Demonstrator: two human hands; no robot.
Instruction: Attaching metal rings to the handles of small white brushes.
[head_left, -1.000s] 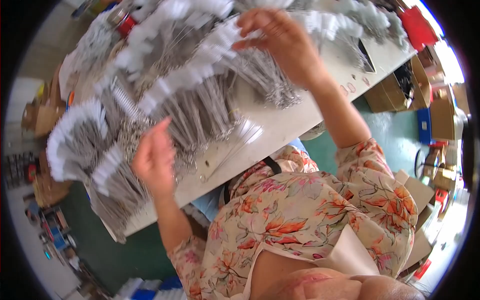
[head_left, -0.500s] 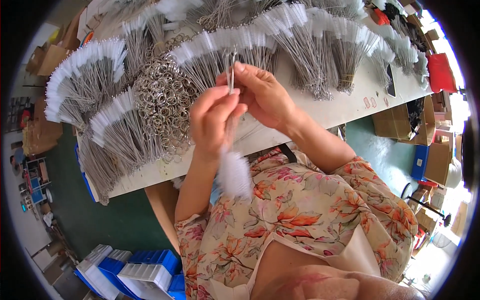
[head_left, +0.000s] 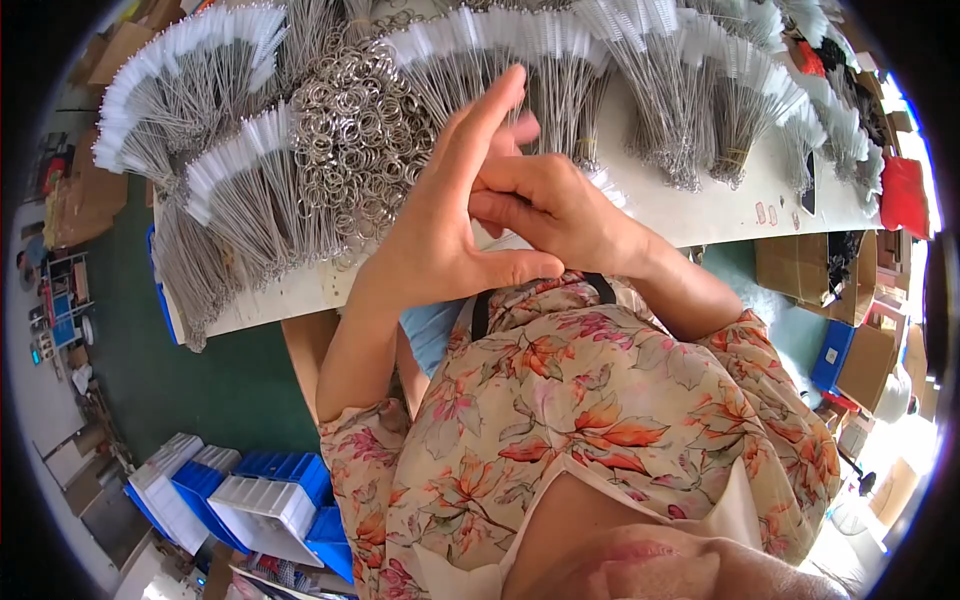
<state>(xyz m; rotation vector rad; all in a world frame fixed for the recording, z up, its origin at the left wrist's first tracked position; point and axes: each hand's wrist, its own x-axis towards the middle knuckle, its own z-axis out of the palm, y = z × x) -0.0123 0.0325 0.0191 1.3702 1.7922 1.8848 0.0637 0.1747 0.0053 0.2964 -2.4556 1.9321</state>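
While the right hand (head_left: 550, 205) pinches its fingers together on something too small to tell, the left hand (head_left: 450, 220) shields it, fingers spread upward | better keep both hands close and steady | wire brushes (head_left: 230, 190) and metal rings (head_left: 350, 140) lie just beyond on the worktop (head_left: 720, 210).

Near the centre of the frame the left hand (head_left: 445, 225) is raised with fingers stretched upward, its thumb pointing right. The right hand (head_left: 555, 205) presses against it from the right, fingers curled; whether anything is pinched between them cannot be told. Behind them, across the top, bundles of white-tipped wire brushes (head_left: 230, 190) fan over a white table (head_left: 720, 205), with a heap of metal rings (head_left: 350, 140) at upper left. Blue bins (head_left: 255, 490) sit at lower left, cardboard boxes (head_left: 850, 330) at right.
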